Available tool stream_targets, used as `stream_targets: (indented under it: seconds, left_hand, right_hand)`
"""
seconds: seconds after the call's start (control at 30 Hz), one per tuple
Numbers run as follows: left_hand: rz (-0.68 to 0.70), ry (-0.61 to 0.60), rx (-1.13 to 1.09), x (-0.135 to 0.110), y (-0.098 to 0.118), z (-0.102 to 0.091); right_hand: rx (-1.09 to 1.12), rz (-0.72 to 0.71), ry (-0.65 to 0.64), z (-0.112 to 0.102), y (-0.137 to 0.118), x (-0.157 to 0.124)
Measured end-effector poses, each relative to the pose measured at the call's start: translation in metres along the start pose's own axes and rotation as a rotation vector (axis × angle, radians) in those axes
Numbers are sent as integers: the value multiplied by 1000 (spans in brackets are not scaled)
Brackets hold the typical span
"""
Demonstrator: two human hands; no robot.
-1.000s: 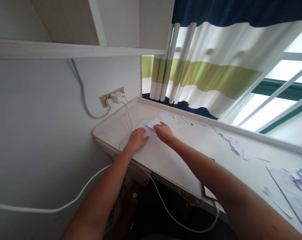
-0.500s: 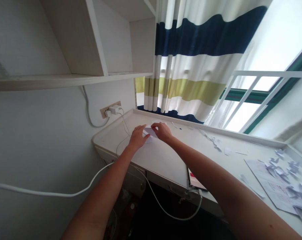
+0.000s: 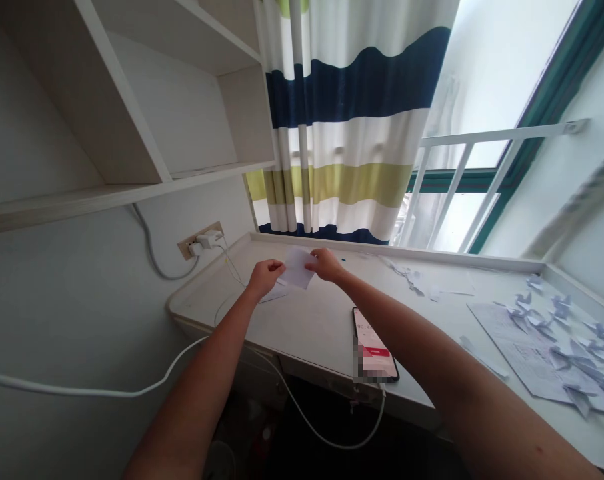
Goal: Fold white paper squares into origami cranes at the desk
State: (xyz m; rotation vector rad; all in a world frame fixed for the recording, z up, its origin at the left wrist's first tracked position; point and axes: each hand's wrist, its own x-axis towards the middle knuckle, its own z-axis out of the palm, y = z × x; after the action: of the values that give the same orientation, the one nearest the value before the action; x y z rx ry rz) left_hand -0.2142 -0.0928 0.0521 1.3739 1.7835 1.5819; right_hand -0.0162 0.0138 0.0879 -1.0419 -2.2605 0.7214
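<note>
A small white sheet of paper [image 3: 297,269] is held up just above the white desk [image 3: 317,327], between both my hands. My left hand [image 3: 263,276] pinches its left edge with the fingers curled in. My right hand [image 3: 325,263] grips its right upper edge, fingers closed. Another white sheet [image 3: 277,292] lies flat on the desk under my left hand.
A phone [image 3: 375,343] with a lit screen lies near the desk's front edge, a white cable hanging from it. Paper scraps [image 3: 415,279] and several small folded paper pieces [image 3: 557,313] on a printed sheet lie to the right. A charger [image 3: 207,239] sits in the wall socket. A striped curtain [image 3: 342,133] hangs behind.
Both hands have lifted the small sheet off the desk, where they were pressing it flat. The camera has tilted up and right, so the phone now shows.
</note>
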Motion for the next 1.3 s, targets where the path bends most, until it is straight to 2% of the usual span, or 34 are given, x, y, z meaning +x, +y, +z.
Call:
stream_targets:
  seconds: [0.17,0.27,0.37,0.47,0.53,0.6,0.67,0.77,0.8,0.87,0.97,1.1,1.2,1.3]
  left_hand:
    - [-117,115,-155,7,-21,-26]
    - [-150,235,-219,7,-28,-53]
    - [-141,325,-284,4,-26,-76]
    - [-122,324,-368,-1,-15,-82]
    - [-136,269,-526,-4,-6,-75]
    - [-138,209,-612,-6,3,-58]
    - [-144,159,-626,-8,12,-32]
    - [-150,105,-592,-10,25,21]
    - [-146,83,-603,-11,29,41]
    - [-143,-1,-622,-15,39,84]
    - [-161,-174,-625,-20,54,141]
    - [-112,-298,-569,-18,65,194]
    - [-106,-371,-536,-11,62,220]
    - [-183,-361,-554,-5,51,236]
  right_hand:
    - [153,91,-123,21,16,36]
    - [215,156,-127,45,17,54]
    - [272,212,-147,72,13,64]
    - [299,218,-154,90,6,65]
    - [319,206,-117,88,4,63]
    - [369,194,-86,71,6,57]
    - [453,178,-79,43,13,44]
    - [818,77,-178,-12,32,11]
    - [852,23,-179,-29,40,-2]
    - [820,-24,-64,-60,59,-30]
    - [763,38,160,-95,90,-66]
    - [781,100,228,-124,129,-100]
    - [821,154,255,-136,151,-116]
    - [812,233,258,-136,167,-126]
